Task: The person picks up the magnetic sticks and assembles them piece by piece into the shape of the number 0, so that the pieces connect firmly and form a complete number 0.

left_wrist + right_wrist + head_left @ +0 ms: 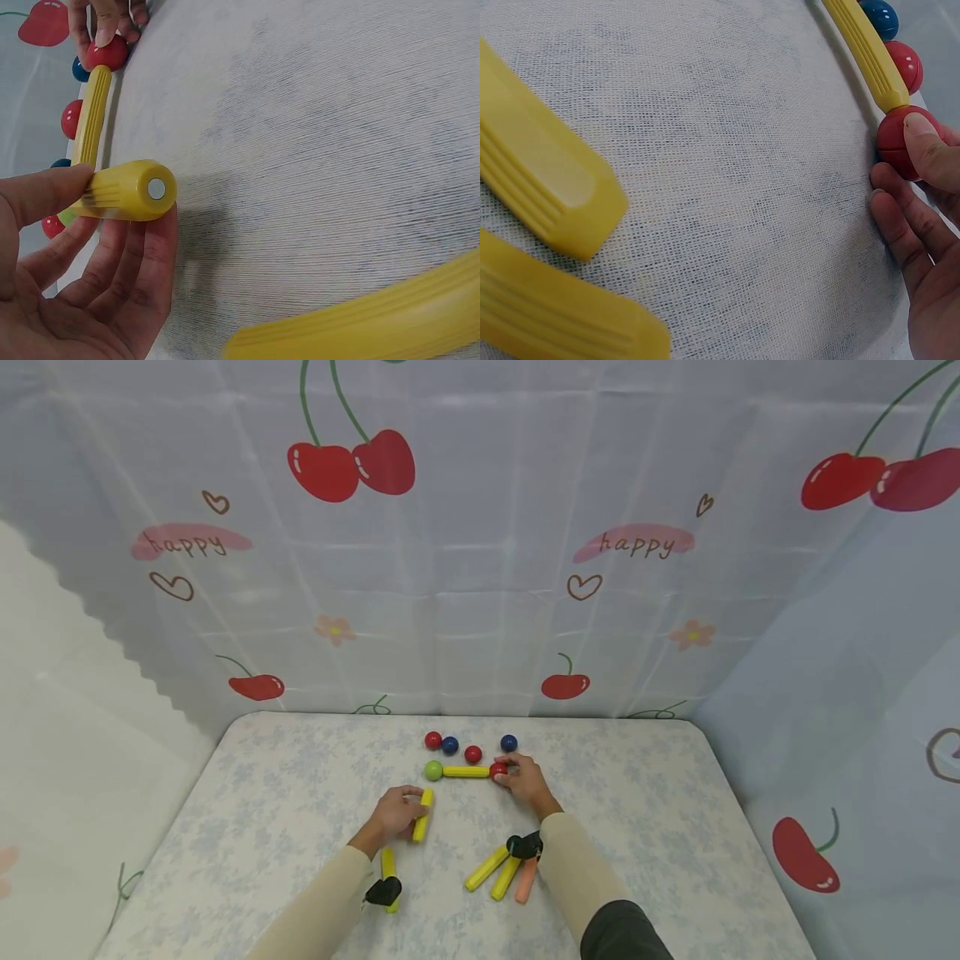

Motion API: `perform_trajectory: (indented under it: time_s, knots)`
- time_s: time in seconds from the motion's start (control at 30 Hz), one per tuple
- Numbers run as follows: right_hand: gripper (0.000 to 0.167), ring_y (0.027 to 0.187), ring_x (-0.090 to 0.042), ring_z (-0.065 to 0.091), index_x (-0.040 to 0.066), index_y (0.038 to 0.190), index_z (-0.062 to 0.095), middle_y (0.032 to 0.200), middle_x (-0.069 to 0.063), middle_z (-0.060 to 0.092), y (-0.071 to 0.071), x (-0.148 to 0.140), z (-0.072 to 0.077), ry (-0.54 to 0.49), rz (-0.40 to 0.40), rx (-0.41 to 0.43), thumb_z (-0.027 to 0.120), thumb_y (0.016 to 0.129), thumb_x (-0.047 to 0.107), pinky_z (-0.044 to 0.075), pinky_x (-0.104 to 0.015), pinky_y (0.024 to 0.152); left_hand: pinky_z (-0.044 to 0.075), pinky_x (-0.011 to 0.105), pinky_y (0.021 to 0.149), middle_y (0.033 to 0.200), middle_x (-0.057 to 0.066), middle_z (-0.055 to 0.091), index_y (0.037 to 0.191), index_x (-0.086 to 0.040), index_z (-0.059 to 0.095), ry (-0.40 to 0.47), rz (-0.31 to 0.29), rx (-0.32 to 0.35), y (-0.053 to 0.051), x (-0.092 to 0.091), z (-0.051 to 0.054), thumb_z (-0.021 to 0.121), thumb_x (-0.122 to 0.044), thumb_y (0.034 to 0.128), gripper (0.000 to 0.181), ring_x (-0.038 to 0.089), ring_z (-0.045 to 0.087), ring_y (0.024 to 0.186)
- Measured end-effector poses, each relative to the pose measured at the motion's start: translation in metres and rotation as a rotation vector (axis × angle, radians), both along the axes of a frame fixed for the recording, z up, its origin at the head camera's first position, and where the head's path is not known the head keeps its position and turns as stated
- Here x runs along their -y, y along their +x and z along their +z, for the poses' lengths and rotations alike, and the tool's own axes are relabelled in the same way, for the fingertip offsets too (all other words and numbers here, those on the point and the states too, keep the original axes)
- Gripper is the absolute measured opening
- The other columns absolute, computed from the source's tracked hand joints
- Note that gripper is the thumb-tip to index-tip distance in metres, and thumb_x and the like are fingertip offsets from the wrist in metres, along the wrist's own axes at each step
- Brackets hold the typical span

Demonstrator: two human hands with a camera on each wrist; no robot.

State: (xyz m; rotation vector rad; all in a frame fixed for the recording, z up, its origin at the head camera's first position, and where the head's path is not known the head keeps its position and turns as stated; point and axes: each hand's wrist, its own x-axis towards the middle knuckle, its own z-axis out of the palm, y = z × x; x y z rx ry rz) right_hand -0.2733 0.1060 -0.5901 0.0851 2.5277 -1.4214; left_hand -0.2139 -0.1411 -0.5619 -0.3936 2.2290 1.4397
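My left hand (397,812) pinches a yellow magnetic rod (423,816) between thumb and fingers, a little in front of the joined pieces. The left wrist view shows a round silvery disc in the end of this rod (124,191). My right hand (526,779) grips a red ball (498,770) between thumb and fingers. That ball touches the right end of another yellow rod (466,772), which lies crosswise on the table. A green ball (433,770) sits at this rod's left end. In the right wrist view, my thumb presses on the red ball (901,142).
Behind the crosswise rod lie red balls (473,754) and blue balls (509,743). Near my right wrist are yellow rods (486,868) and an orange rod (527,882). Another yellow rod (387,862) lies under my left wrist. A printed curtain (480,635) hangs behind the table (300,777).
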Motion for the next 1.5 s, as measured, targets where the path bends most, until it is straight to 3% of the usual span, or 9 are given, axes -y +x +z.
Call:
perform_trajectory:
  time_s: [0.47, 0.63, 0.8, 1.2, 1.5]
  knots:
    - [0.029, 0.072, -0.016, 0.054, 0.008, 0.117, 0.065, 0.107, -0.007, 0.064, -0.001, -0.002, -0.002, -0.008, 0.011, -0.007, 0.069, 0.088, 0.008, 0.05, -0.026, 0.066, 0.054, 0.034, 0.065, 0.108, 0.018, 0.06, 0.127, 0.001, 0.054, -0.025, 0.045, 0.015, -0.019, -0.006, -0.006, 0.066, -0.013, 0.0908, 0.041, 0.022, 0.06, 0.078]
    - [0.029, 0.074, -0.015, 0.056, 0.008, 0.117, 0.066, 0.11, -0.008, 0.064, 0.0, -0.003, -0.003, -0.009, 0.024, -0.025, 0.069, 0.088, 0.008, 0.049, -0.026, 0.065, 0.053, 0.032, 0.061, 0.104, 0.015, 0.061, 0.127, -0.001, 0.055, -0.043, 0.058, 0.028, -0.023, -0.007, -0.008, 0.066, -0.012, 0.0907, 0.04, 0.021, 0.059, 0.077]
    - [0.028, 0.075, -0.015, 0.056, 0.008, 0.117, 0.066, 0.11, -0.008, 0.064, -0.001, -0.003, -0.003, -0.008, 0.026, -0.035, 0.069, 0.088, 0.007, 0.049, -0.026, 0.066, 0.05, 0.029, 0.058, 0.098, 0.012, 0.06, 0.127, -0.002, 0.056, -0.064, 0.059, 0.037, -0.025, -0.008, -0.009, 0.065, -0.013, 0.0911, 0.039, 0.019, 0.057, 0.075]
    - [0.028, 0.073, -0.015, 0.054, 0.01, 0.116, 0.067, 0.106, -0.005, 0.064, -0.001, -0.002, -0.003, -0.006, 0.006, 0.001, 0.069, 0.089, 0.009, 0.047, -0.026, 0.065, 0.052, 0.029, 0.062, 0.105, 0.015, 0.062, 0.123, -0.002, 0.057, -0.106, 0.064, 0.038, -0.028, -0.008, -0.012, 0.069, -0.012, 0.0883, 0.038, 0.02, 0.06, 0.075]
    - [0.028, 0.072, -0.014, 0.055, 0.009, 0.117, 0.066, 0.106, -0.007, 0.063, -0.001, -0.002, -0.003, -0.027, 0.012, -0.001, 0.067, 0.089, 0.006, 0.049, -0.026, 0.065, 0.053, 0.029, 0.061, 0.099, 0.014, 0.063, 0.121, -0.002, 0.057, -0.145, 0.04, 0.033, -0.029, -0.009, -0.01, 0.071, -0.011, 0.0869, 0.038, 0.019, 0.061, 0.072]
